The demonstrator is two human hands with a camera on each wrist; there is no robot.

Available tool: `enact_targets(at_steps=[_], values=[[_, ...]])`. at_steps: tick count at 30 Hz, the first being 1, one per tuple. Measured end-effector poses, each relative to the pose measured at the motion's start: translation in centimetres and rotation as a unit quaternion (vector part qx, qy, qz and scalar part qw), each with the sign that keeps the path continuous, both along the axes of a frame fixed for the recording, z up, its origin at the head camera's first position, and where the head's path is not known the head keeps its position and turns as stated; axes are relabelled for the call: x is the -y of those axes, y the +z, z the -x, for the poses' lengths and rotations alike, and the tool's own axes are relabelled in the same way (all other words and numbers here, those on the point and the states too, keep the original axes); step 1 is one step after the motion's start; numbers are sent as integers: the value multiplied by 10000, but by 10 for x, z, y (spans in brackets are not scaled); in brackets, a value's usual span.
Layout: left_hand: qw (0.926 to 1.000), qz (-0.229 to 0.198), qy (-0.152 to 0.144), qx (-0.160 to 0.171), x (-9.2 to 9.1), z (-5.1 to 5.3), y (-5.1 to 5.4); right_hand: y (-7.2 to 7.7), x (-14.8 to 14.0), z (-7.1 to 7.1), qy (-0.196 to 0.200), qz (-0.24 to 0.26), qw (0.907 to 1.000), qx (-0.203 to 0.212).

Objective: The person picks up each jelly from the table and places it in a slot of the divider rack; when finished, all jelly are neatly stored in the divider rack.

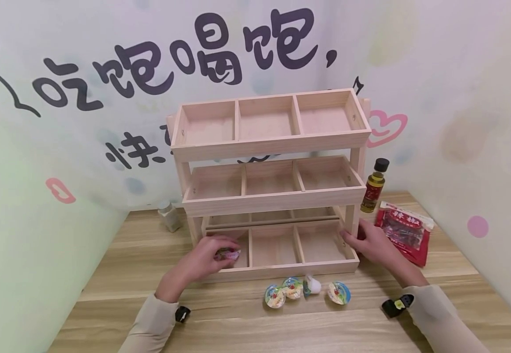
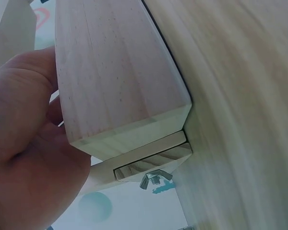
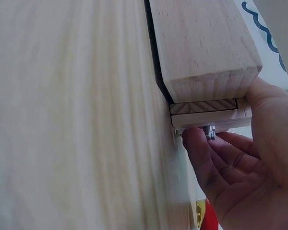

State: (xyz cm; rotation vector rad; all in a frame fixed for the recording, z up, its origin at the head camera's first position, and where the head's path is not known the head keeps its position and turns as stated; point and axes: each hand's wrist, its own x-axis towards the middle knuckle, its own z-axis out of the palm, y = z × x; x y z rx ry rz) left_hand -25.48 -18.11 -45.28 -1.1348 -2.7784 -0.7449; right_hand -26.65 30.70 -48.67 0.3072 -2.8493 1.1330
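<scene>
A three-tier wooden storage rack (image 1: 273,235), each tier split into three compartments, stands on the table. My left hand (image 1: 202,257) reaches into the bottom tier's left compartment, its fingers around a small purple-and-green packaged item (image 1: 228,254); its exact kind is unclear. In the left wrist view, the tray front (image 2: 120,67) hides the fingertips. My right hand (image 1: 372,242) grips the bottom tier's right end. In the right wrist view its fingers lie outside that end, beside a metal wing nut (image 3: 210,132). Several small jelly cups (image 1: 274,296) lie before the rack, one on its side.
Right of the rack stand an oil bottle with a black cap (image 1: 373,186) and, lying flat, a red bag of dried chillies (image 1: 405,230). A small pale jar (image 1: 168,215) is at the left. A lettered wall (image 1: 149,113) rises close behind the rack.
</scene>
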Motion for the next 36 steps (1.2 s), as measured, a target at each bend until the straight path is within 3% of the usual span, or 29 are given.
enact_targets(at_steps=[7,14,19,22,28,30,36], values=[[10000,-20,-27,30,0,-1,0,0,0,0,16,-2,10000,-8],[9989,-332,-289,-148,-5,-5,5,0,0,1,2,-34,10000,7],[9971,-480,-574,-151,-19,-17,15,0,0,1,-2,-32,10000,13],[9955,-497,-719,-359,-28,-26,18,-1,1,1,6,-27,10000,16],[9915,-452,-987,-721,-47,-45,14,-2,1,2,-8,-18,10000,31],[9922,-406,-1039,-558,-52,-52,11,-2,1,2,-9,-8,10000,43],[9935,-109,-1083,330,-68,-66,5,0,1,-1,-39,20,10000,84]])
